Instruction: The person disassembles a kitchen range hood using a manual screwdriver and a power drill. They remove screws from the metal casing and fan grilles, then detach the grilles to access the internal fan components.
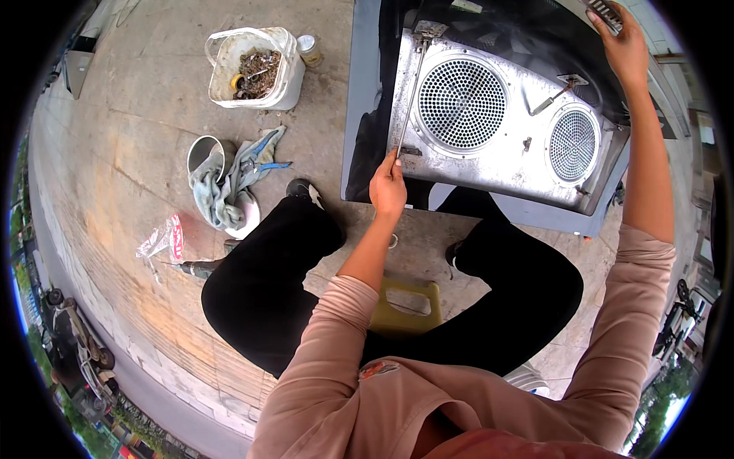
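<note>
A large dark appliance, which looks like a range hood, lies before me. Its bare metal panel (pixel 527 99) carries a big round perforated grille (pixel 462 103) and a smaller one (pixel 573 144). At the panel's near left corner my left hand (pixel 388 187) is closed round the lower end of a thin metal rod (pixel 413 96), which runs up to a bracket at the far left. My right hand (pixel 627 50) reaches to the far right edge, fingers closed on a dark ridged piece (pixel 605 14), partly cut off by the picture's edge.
A white bucket (pixel 291 84) of dirty debris stands at the far left beside a small jar (pixel 309 50). Nearer lie a metal pot (pixel 205 144), a grey rag (pixel 208 195), blue-handled pliers (pixel 271 164), a plastic bag (pixel 170 239) and a power tool (pixel 200 268). A yellow-green stool (pixel 409 321) is under me.
</note>
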A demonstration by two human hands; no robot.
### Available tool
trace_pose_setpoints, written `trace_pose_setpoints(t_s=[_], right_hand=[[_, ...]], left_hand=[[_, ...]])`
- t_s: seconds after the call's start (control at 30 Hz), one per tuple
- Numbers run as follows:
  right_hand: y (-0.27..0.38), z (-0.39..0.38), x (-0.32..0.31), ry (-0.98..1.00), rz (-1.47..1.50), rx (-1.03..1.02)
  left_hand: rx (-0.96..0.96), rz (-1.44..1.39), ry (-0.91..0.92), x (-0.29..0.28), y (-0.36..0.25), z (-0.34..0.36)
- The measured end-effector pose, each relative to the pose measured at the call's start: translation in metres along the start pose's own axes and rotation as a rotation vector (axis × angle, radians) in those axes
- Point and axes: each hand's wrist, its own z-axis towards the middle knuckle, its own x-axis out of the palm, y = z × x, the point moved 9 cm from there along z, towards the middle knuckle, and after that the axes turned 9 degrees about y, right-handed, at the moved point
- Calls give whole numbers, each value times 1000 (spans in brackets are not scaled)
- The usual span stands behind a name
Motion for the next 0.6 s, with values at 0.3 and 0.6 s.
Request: trace_pose_setpoints(t_s=[0.3,0.6], right_hand=[[3,-3,1,-26,-48,-31],[3,-4,0,-48,-71,-35]], left_hand=[[122,-20,-48,4,-14,5],[105,-39,-56,7,-10,4]])
